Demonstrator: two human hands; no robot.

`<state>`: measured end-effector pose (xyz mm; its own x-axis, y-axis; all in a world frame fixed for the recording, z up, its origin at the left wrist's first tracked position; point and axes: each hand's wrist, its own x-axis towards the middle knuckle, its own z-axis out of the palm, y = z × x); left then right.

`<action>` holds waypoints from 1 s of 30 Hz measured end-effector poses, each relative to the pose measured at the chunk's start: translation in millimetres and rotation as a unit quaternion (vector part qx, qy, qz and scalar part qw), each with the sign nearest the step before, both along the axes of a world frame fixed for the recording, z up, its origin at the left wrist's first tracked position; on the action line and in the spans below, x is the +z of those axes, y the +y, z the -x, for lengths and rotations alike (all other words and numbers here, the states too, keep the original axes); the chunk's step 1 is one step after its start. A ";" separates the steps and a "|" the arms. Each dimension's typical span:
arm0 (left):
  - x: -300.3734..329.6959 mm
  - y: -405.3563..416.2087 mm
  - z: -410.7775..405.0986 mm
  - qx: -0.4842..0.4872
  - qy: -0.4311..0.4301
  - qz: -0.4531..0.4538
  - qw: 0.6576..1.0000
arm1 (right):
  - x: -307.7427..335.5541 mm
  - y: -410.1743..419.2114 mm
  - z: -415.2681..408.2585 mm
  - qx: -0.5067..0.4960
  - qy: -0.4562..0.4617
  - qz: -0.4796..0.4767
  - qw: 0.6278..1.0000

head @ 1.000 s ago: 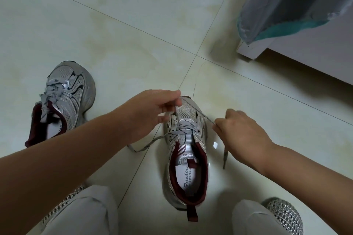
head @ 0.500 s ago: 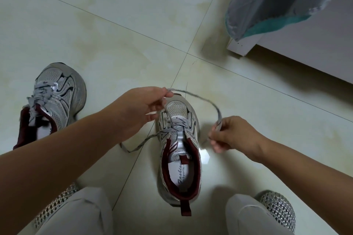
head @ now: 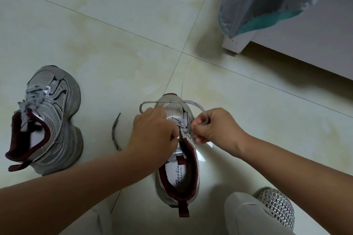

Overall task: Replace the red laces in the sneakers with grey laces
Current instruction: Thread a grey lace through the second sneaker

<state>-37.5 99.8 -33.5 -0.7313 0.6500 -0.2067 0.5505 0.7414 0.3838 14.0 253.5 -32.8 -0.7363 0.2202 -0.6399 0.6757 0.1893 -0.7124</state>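
While the far-left sneaker (head: 50,118) sits fully grey-laced, both hands, left (head: 154,135) and right (head: 214,128), pinch the grey lace (head: 198,105) on the near sneaker (head: 179,158), only partly threaded.

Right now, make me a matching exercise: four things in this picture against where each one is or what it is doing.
Things
1. left hand
2. right hand
3. other sneaker
4. loose lace end

States
A. lies on the floor between the two sneakers
B. pinches the grey lace beside the eyelets
C. stands apart at the left, already laced grey
D. covers the near sneaker's lacing

Pairs: 1-D, 2-B, 3-C, 4-A
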 end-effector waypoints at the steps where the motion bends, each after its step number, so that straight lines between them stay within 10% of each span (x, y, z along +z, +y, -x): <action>1: -1.0 1.6 -0.9 0.002 -0.005 0.026 1.000 | -0.8 -0.3 0.6 0.017 0.007 -0.021 1.000; 13: -9.1 17.7 1.2 0.030 -0.042 0.055 0.997 | 9.8 -18.0 6.9 0.287 0.045 -0.265 0.919; 17: -11.7 16.3 3.4 0.052 -0.072 0.033 0.996 | -3.7 -17.2 5.2 0.101 0.007 -0.084 0.991; 21: -15.7 16.5 8.8 0.054 -0.096 0.004 0.994 | -0.9 -16.1 8.1 -0.083 -0.091 0.126 0.984; 30: 5.4 -16.7 45.9 -0.049 -0.256 -0.075 0.963 | 1.8 -22.5 -12.5 0.012 -0.061 0.075 0.995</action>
